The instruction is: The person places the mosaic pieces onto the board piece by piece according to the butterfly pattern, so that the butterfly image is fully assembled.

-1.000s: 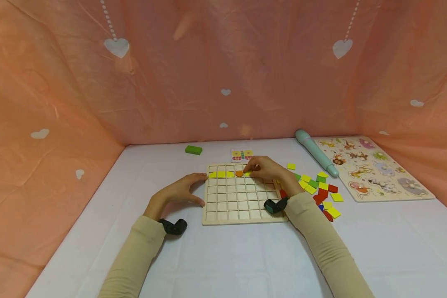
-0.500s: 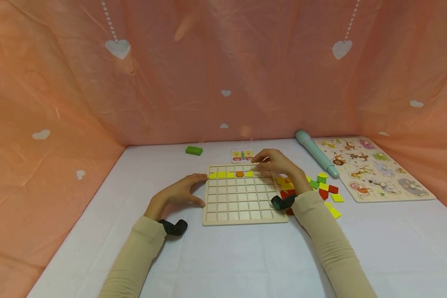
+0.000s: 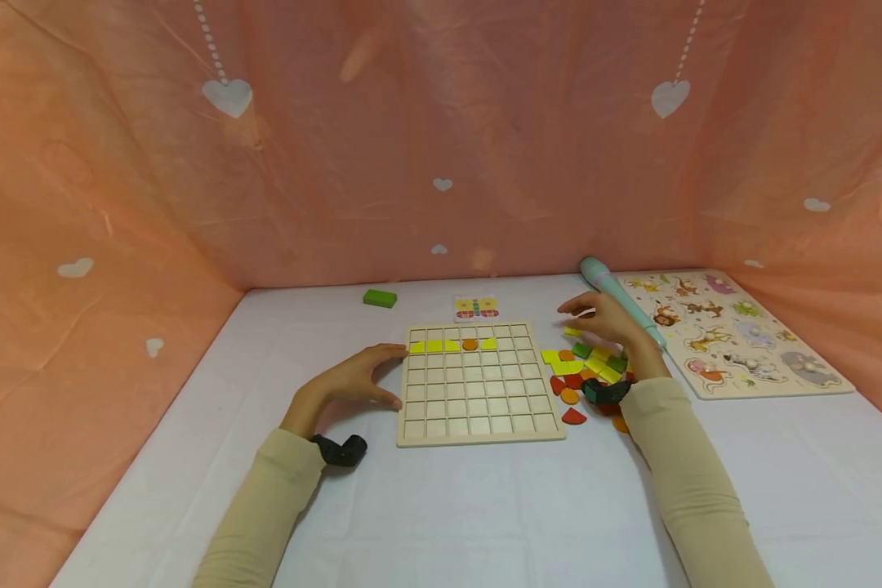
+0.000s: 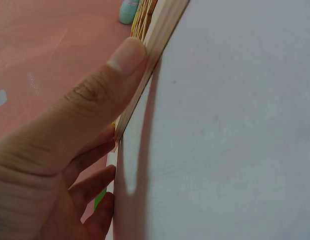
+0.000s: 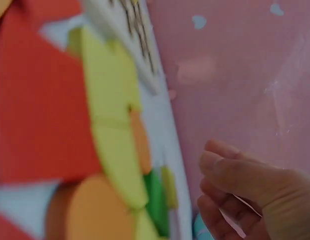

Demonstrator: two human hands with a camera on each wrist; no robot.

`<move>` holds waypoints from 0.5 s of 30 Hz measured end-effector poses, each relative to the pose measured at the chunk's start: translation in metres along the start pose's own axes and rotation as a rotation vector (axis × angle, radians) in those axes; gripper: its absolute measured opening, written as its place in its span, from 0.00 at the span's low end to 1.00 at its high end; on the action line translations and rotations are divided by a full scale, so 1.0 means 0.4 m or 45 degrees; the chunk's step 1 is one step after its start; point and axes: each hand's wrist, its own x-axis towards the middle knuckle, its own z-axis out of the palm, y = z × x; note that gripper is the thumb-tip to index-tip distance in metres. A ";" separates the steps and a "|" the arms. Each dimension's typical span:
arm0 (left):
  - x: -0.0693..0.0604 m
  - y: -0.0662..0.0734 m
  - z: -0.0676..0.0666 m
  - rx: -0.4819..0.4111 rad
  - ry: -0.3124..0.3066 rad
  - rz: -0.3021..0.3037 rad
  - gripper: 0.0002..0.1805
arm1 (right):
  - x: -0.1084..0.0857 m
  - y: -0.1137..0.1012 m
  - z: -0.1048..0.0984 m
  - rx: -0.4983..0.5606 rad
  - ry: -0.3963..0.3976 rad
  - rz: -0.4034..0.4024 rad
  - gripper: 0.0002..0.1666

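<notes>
A wooden grid board (image 3: 480, 404) lies on the table, with several yellow pieces (image 3: 434, 346) and one orange disc (image 3: 469, 345) in a row near its far side. Along the board's left edge rests my left hand (image 3: 349, 380); in the left wrist view its thumb (image 4: 127, 57) touches the wooden rim. My right hand (image 3: 608, 320) hovers over the far end of a pile of loose coloured pieces (image 3: 567, 367) right of the board. Its fingers are loosely bent, and nothing shows between them in the right wrist view. Part of the pile is hidden beneath that hand and wrist.
Behind the board lies a small card (image 3: 476, 308) with a coloured pattern. A green block (image 3: 380, 298) sits at the back left. A mint-coloured microphone-shaped object (image 3: 606, 282) and an animal puzzle board (image 3: 735, 335) lie at the right. A pink curtain (image 3: 441, 139) hangs behind the table.
My right hand has left the yellow piece in the board's row and moved right, over the loose pieces. The left hand has stayed at the board's left edge.
</notes>
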 end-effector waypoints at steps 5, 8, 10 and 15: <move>0.000 -0.002 0.001 -0.011 0.000 -0.009 0.50 | -0.012 0.026 0.008 -0.028 -0.008 0.094 0.18; 0.000 -0.002 0.001 -0.008 -0.002 -0.012 0.50 | -0.014 0.037 0.015 -0.037 -0.003 0.091 0.18; 0.000 -0.001 0.001 -0.007 -0.003 -0.012 0.50 | -0.013 0.043 0.020 -0.041 0.010 0.081 0.18; 0.000 0.002 0.000 -0.011 -0.003 -0.013 0.50 | -0.010 0.050 0.023 -0.068 0.018 0.067 0.17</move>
